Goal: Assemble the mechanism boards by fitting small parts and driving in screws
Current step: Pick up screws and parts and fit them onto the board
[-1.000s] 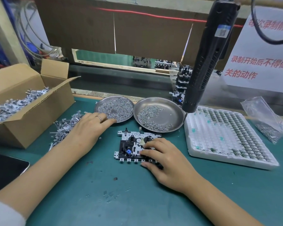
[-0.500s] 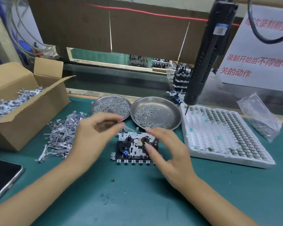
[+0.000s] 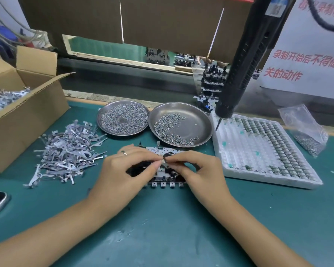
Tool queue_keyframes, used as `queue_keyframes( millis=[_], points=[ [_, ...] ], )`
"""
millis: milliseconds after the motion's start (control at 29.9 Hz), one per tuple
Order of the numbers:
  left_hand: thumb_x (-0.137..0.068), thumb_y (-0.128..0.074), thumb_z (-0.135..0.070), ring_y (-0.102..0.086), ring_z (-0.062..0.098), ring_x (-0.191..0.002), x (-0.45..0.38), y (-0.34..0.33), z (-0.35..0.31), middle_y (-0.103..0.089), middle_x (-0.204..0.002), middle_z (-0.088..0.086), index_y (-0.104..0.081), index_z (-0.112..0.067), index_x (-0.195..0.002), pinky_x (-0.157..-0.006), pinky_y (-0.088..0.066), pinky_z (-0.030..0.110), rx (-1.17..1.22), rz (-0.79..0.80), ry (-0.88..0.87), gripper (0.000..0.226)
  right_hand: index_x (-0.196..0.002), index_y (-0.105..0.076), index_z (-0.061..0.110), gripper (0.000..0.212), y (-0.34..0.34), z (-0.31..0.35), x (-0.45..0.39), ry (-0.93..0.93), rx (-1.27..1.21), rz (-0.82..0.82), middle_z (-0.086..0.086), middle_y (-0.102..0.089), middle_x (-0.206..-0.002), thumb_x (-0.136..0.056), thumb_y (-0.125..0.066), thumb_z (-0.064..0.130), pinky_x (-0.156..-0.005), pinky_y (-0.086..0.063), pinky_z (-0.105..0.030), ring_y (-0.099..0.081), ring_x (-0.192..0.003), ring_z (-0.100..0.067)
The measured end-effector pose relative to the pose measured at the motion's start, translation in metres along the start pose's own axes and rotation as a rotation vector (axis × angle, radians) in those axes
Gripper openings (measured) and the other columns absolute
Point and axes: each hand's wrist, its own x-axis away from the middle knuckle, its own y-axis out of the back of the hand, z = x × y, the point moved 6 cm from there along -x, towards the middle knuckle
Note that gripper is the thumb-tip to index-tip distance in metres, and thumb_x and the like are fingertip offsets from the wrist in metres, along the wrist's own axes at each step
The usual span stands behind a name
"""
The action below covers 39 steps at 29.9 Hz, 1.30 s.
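Your left hand (image 3: 121,170) and right hand (image 3: 199,170), which half a second earlier were raised and apart above the mechanism board (image 3: 163,177), had come down and met over its middle. Both sets of fingertips now pinched a small pale part (image 3: 164,160) between them, directly above the board. A second earlier your left hand had been reaching toward the left screw dish (image 3: 123,120); that reach was over, and the step in hand appeared to be fitting a small part, with screw driving not yet begun.

The board lay flat on the green mat (image 3: 162,228), in front of the right screw dish (image 3: 180,125) and between the pile of metal levers (image 3: 66,153) and the white foam tray (image 3: 262,151). The hanging electric screwdriver (image 3: 245,60) was untouched, its tip over the tray's corner.

Your hands covered most of the board; only its far edge and near row of tabs showed. The pinched part was too small and blurred to identify, and whether it touched the board could not be determined.
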Motion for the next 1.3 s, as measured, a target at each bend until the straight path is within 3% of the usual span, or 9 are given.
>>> queue_keyframes(
  millis=[134,301,501,668,801,935,1002,1135,1302],
  points=[
    [-0.076,-0.074,-0.024,-0.059,-0.005,-0.086,0.001,0.001,0.008,-0.069,-0.08,-0.022,-0.076,-0.024,-0.087,-0.101,-0.035,0.028,-0.023,0.058,0.089,0.011,-0.089,-0.078,0.015,0.022,-0.005,0.0,0.001,-0.034,0.042,0.085,0.012,-0.073,-0.084,-0.08,-0.07,-0.003,-0.081,-0.048,-0.014,-0.066,-0.084,0.001],
    [-0.075,-0.077,-0.014,-0.059,0.003,-0.084,0.0,0.002,0.02,-0.068,-0.077,-0.021,-0.072,-0.039,-0.079,-0.076,-0.041,0.009,0.006,0.113,0.214,0.026,-0.091,-0.077,0.017,0.02,-0.005,0.005,0.004,0.004,0.107,0.114,0.009,-0.072,-0.084,-0.081,-0.071,0.001,-0.079,-0.047,-0.016,-0.063,-0.085,-0.003],
    [-0.074,-0.077,-0.014,-0.063,0.003,-0.076,-0.002,0.0,0.024,-0.069,-0.075,-0.019,-0.072,-0.038,-0.077,-0.068,-0.044,0.008,0.038,0.166,0.239,0.025,-0.093,-0.077,0.014,0.017,-0.008,0.014,0.009,0.119,0.193,0.174,0.001,-0.071,-0.079,-0.078,-0.074,0.004,-0.076,-0.046,-0.019,-0.058,-0.08,-0.007],
    [-0.072,-0.078,-0.015,-0.062,0.004,-0.083,-0.002,0.002,0.02,-0.068,-0.079,-0.024,-0.072,-0.037,-0.078,-0.074,-0.044,0.01,0.001,0.165,0.212,0.023,-0.089,-0.076,0.012,0.02,-0.011,0.013,0.011,0.165,0.222,0.164,0.012,-0.064,-0.077,-0.074,-0.077,0.0,-0.075,-0.041,-0.011,-0.054,-0.08,-0.002],
    [-0.071,-0.078,-0.012,-0.061,0.004,-0.085,-0.002,0.001,0.017,-0.068,-0.081,-0.025,-0.072,-0.037,-0.078,-0.078,-0.043,0.009,-0.025,0.185,0.187,0.027,-0.093,-0.076,0.013,0.021,-0.012,0.012,0.013,0.226,0.251,0.135,0.01,-0.064,-0.076,-0.075,-0.076,0.002,-0.074,-0.043,-0.013,-0.053,-0.079,-0.002],
    [-0.072,-0.079,-0.014,-0.062,0.004,-0.083,-0.004,0.001,0.017,-0.068,-0.077,-0.025,-0.072,-0.036,-0.081,-0.088,-0.045,0.029,-0.003,0.216,0.2,0.025,-0.094,-0.074,0.008,0.013,-0.013,0.013,0.015,0.294,0.272,0.091,0.001,-0.07,-0.084,-0.082,-0.069,0.006,-0.076,-0.046,-0.019,-0.059,-0.081,-0.011],
    [-0.072,-0.08,-0.014,-0.064,0.002,-0.078,-0.005,0.001,0.018,-0.069,-0.074,-0.024,-0.072,-0.035,-0.083,-0.087,-0.045,0.029,0.016,0.226,0.204,0.026,-0.093,-0.074,0.007,0.013,-0.007,0.009,0.013,0.233,0.19,0.02,0.0,-0.071,-0.087,-0.085,-0.064,0.008,-0.077,-0.048,-0.019,-0.062,-0.082,-0.009],
    [-0.075,-0.078,-0.014,-0.065,0.0,-0.07,-0.005,-0.001,0.023,-0.072,-0.076,-0.014,-0.073,-0.035,-0.085,-0.071,-0.047,0.01,0.092,0.285,0.259,0.024,-0.092,-0.074,0.01,0.012,0.002,-0.004,0.008,0.026,0.025,-0.092,0.003,-0.07,-0.088,-0.089,-0.063,0.006,-0.08,-0.051,-0.027,-0.065,-0.087,-0.01],
    [-0.075,-0.077,-0.023,-0.066,0.001,-0.08,-0.007,-0.002,0.022,-0.072,-0.081,-0.015,-0.073,-0.035,-0.092,-0.077,-0.047,0.01,0.076,0.369,0.254,0.021,-0.091,-0.075,0.011,0.012,0.004,-0.003,0.008,0.002,0.011,-0.104,0.002,-0.07,-0.087,-0.088,-0.065,0.005,-0.075,-0.052,-0.027,-0.064,-0.085,-0.009]
  ],
)
